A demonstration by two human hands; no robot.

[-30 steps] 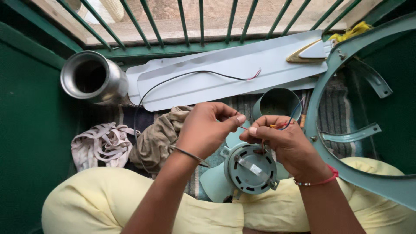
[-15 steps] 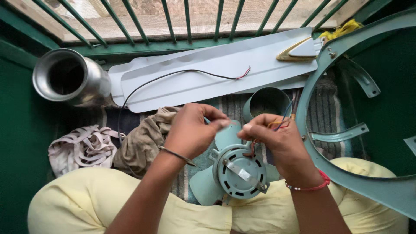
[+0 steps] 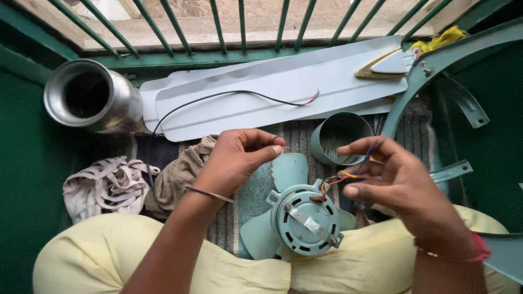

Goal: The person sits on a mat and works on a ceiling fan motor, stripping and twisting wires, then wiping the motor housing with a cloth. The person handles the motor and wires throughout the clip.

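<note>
Head view, and the action was right over the lap: a small fan motor (image 3: 306, 222) sat between the knees, its pale green blades (image 3: 289, 173) fanned out beneath it, resting flat so the wiring faced up and stayed easy to reach. Coloured wires (image 3: 339, 179) rose from the motor's top edge straight into the right hand (image 3: 400, 182). That hand was closed on the bundle, thumb pressing it against the fingers, lifting the strands clear of the housing so they could be told apart. The left hand (image 3: 237, 158) hovered just left of the motor, thumb and forefinger pinched together on a thin red strand (image 3: 287, 148), held taut and out to the side. So the motor lay below and between both hands, wires bridging up to the right one.

Around them: a pale green cup-shaped cover (image 3: 338, 139) standing open just beyond the motor, long grey fan blades (image 3: 283, 87) with a loose black lead (image 3: 218, 98) across them, a shiny metal cylinder (image 3: 90, 98) on its side, crumpled rags (image 3: 106, 182), a green frame (image 3: 430, 76) at the right.
</note>
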